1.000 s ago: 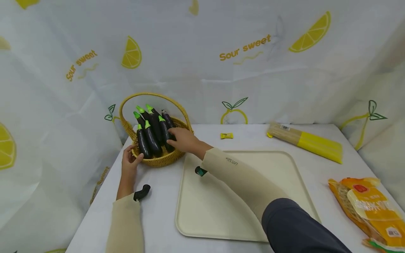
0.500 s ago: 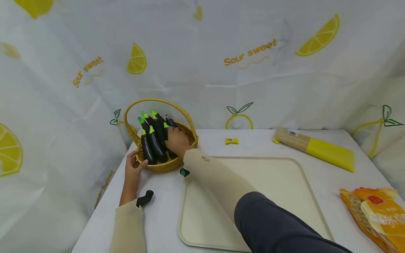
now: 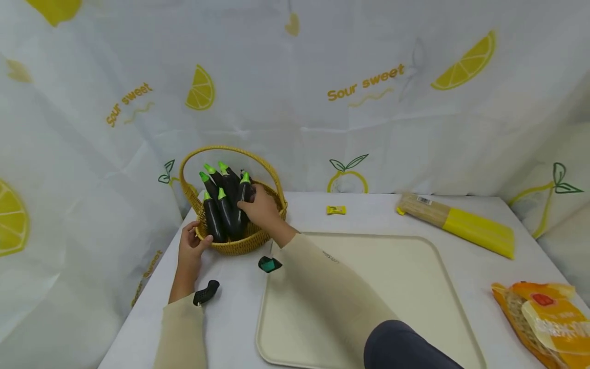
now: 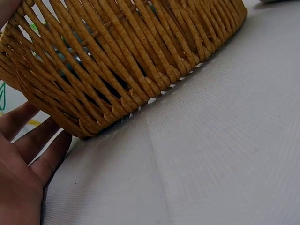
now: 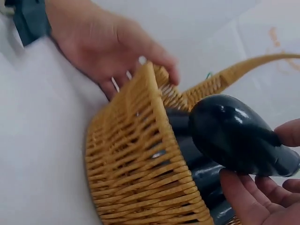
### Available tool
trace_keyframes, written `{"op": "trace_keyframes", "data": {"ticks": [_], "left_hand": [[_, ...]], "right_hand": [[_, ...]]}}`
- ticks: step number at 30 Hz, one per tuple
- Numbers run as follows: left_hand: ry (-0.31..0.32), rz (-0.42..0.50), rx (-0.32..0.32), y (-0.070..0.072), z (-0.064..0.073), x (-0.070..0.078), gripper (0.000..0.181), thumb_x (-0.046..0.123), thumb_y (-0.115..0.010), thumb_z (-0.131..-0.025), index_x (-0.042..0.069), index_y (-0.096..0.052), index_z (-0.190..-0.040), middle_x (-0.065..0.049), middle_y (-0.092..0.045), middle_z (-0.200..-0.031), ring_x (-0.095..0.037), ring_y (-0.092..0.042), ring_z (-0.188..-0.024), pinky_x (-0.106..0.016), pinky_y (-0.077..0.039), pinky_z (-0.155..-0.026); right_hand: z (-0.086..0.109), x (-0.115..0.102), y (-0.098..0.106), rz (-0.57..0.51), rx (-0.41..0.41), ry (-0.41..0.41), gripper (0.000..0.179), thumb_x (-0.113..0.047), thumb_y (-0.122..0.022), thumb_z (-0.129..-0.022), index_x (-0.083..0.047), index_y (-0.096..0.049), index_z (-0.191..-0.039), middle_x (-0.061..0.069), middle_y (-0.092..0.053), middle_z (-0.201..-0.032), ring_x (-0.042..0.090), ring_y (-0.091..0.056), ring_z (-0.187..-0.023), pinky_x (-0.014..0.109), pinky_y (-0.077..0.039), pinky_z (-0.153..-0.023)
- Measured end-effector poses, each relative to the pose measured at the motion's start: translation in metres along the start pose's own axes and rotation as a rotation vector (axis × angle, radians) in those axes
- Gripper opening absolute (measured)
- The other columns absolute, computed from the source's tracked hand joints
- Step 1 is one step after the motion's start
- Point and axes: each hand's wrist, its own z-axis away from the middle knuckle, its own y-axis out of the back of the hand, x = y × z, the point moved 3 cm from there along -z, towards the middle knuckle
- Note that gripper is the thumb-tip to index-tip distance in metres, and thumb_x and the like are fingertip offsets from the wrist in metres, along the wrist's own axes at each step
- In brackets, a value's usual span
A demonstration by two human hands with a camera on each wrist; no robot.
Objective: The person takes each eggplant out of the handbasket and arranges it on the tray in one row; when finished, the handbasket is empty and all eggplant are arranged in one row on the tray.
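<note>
A wicker basket (image 3: 239,247) with a tall arched handle stands at the back left, holding several dark eggplants (image 3: 213,219) with green stem ends. On its near left side, my left hand (image 3: 189,251) holds the rim, thumb over the edge. The left wrist view shows that hand's fingers (image 4: 49,157) spread low along the wicker wall (image 4: 140,56). My right hand (image 3: 267,209) grips one eggplant (image 5: 229,133) between thumb and fingers. That eggplant is tipped up over the others, its rounded end above the basket rim in the right wrist view.
A beige tray (image 3: 322,328) lies in the middle, partly under my right forearm. Behind it is a small yellow packet (image 3: 336,210). A long yellow-ended pack of noodles (image 3: 456,223) lies at the back right, and an orange bag (image 3: 544,318) at the right edge.
My right hand has reached in, closed its grip on the eggplant on the right side and raised it a little. The left hand stays on the rim. The head view has shifted slightly.
</note>
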Motion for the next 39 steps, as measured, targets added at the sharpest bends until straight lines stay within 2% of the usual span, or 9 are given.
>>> {"op": "trace_keyframes", "data": {"ticks": [3,6,9,15,19,22,34,39], "left_hand": [[-0.019,0.005,0.019,0.002,0.000,0.001,0.063,0.019,-0.069,-0.092,0.015,-0.033,-0.143,-0.011,-0.034,-0.153,-0.026,-0.036,-0.135,-0.043,-0.026,-0.111],[-0.035,0.023,0.022,0.001,0.000,0.004,0.062,0.019,-0.070,-0.091,0.017,-0.035,-0.141,-0.010,-0.035,-0.152,-0.026,-0.037,-0.135,-0.043,-0.027,-0.111],[-0.046,0.022,0.024,-0.002,-0.001,0.005,0.061,0.021,-0.071,-0.090,0.018,-0.036,-0.140,-0.010,-0.036,-0.152,-0.025,-0.038,-0.135,-0.042,-0.027,-0.111],[-0.046,0.031,0.028,-0.003,-0.003,0.003,0.061,0.020,-0.071,-0.090,0.017,-0.036,-0.141,-0.009,-0.035,-0.152,-0.025,-0.037,-0.136,-0.041,-0.027,-0.110],[-0.032,0.029,0.033,0.001,-0.003,0.001,0.063,0.019,-0.071,-0.090,0.016,-0.035,-0.142,-0.009,-0.035,-0.153,-0.025,-0.036,-0.136,-0.040,-0.028,-0.110],[-0.031,0.035,0.028,0.001,-0.003,0.001,0.063,0.019,-0.071,-0.090,0.017,-0.035,-0.142,-0.010,-0.035,-0.153,-0.025,-0.037,-0.136,-0.040,-0.028,-0.110],[-0.040,0.038,0.024,-0.002,0.002,0.002,0.059,0.017,-0.071,-0.091,0.019,-0.037,-0.139,-0.012,-0.037,-0.151,-0.024,-0.040,-0.132,-0.036,-0.031,-0.109],[-0.034,0.052,0.023,-0.003,0.002,0.000,0.058,0.016,-0.070,-0.091,0.019,-0.038,-0.138,-0.011,-0.038,-0.150,-0.024,-0.040,-0.132,-0.037,-0.030,-0.109]], "right_hand": [[0.021,0.000,0.009,-0.067,-0.050,0.034,0.067,-0.035,-0.066,-0.093,-0.015,-0.035,-0.149,0.007,-0.057,-0.119,0.021,-0.058,-0.103,0.034,-0.053,-0.077],[0.039,0.009,0.022,-0.111,-0.090,0.074,0.066,-0.031,-0.067,-0.093,-0.013,-0.036,-0.148,0.007,-0.056,-0.116,0.020,-0.059,-0.097,0.031,-0.054,-0.068],[0.054,0.026,0.036,-0.144,-0.124,0.081,0.065,-0.027,-0.066,-0.093,-0.011,-0.036,-0.148,0.010,-0.054,-0.119,0.021,-0.060,-0.095,0.030,-0.055,-0.064],[0.074,0.068,0.056,-0.162,-0.128,0.048,0.063,-0.023,-0.065,-0.093,-0.010,-0.035,-0.147,0.012,-0.055,-0.115,0.022,-0.063,-0.091,0.033,-0.055,-0.062],[0.078,0.092,0.056,-0.130,-0.118,0.005,0.062,-0.025,-0.066,-0.093,-0.009,-0.037,-0.146,0.010,-0.057,-0.112,0.019,-0.063,-0.087,0.032,-0.054,-0.062],[0.080,0.102,0.052,-0.106,-0.112,-0.013,0.062,-0.027,-0.067,-0.092,-0.009,-0.039,-0.145,0.009,-0.057,-0.110,0.018,-0.062,-0.084,0.032,-0.053,-0.063],[0.096,0.115,0.038,0.016,-0.130,-0.049,0.066,-0.036,-0.067,-0.091,-0.004,-0.041,-0.142,0.006,-0.061,-0.105,0.016,-0.061,-0.080,0.031,-0.052,-0.063],[0.097,0.113,0.040,0.108,-0.122,-0.044,0.068,-0.045,-0.064,-0.092,-0.005,-0.042,-0.141,0.001,-0.063,-0.099,0.012,-0.061,-0.069,0.031,-0.050,-0.066]]}}
